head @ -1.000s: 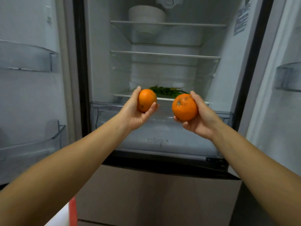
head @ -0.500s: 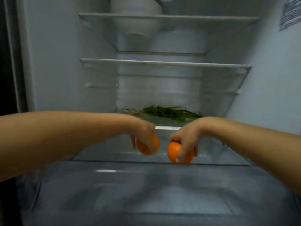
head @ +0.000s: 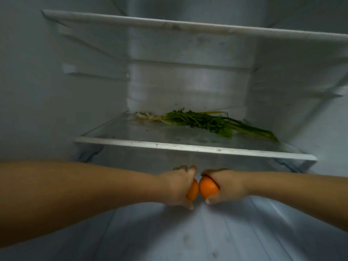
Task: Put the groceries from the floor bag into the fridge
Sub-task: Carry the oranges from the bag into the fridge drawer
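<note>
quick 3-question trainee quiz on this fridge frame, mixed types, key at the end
1. True or false: the left hand and the right hand each hold an orange.
2. What lies on the glass shelf above the hands?
A. a bowl
B. green herbs
C. a bottle
3. Fill in: the left orange and the right orange are nearly ____ each other.

Key: 1 true. 2 B, the herbs. 3 touching.
</note>
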A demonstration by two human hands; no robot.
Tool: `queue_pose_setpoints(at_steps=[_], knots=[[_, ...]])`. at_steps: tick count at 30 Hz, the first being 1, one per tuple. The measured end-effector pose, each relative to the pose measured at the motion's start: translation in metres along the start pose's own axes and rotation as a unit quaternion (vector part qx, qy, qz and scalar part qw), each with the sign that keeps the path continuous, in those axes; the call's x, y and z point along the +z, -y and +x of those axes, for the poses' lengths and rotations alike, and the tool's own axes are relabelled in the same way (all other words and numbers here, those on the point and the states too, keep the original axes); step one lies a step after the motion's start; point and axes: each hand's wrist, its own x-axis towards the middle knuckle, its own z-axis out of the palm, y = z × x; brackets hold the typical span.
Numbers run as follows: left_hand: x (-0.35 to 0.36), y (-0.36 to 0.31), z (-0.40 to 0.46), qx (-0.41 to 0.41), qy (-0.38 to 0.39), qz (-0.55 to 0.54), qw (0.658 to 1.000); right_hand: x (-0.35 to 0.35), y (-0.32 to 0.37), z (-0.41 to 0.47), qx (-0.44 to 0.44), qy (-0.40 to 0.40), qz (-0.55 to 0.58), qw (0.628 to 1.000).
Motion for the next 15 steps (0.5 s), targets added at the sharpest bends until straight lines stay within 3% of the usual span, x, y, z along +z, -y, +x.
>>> queue_pose_setpoints(at_steps=[4,10,12,15], knots=[[-0.017,-0.008,-0.007,-0.024,0.053,0.018,0.998,-0.02,0.006,-0.004,0.035,0.074,-0.037,0.996],[-0.077,-0.015,-0.042,-0.055,0.199,0.067,0.976,-0.067,0.028,-0.047,0.026,0.126,-0.028,0.991],[-0.094,-0.023,-0.066,-0.084,0.192,0.057,0.976,-0.077,0.039,-0.069,0.017,0.101,-0.053,0.993],[-0.112,-0.041,-0.109,-0.113,0.097,0.004,0.989,-0.083,0.059,-0.106,-0.033,-0.02,-0.056,0.998]])
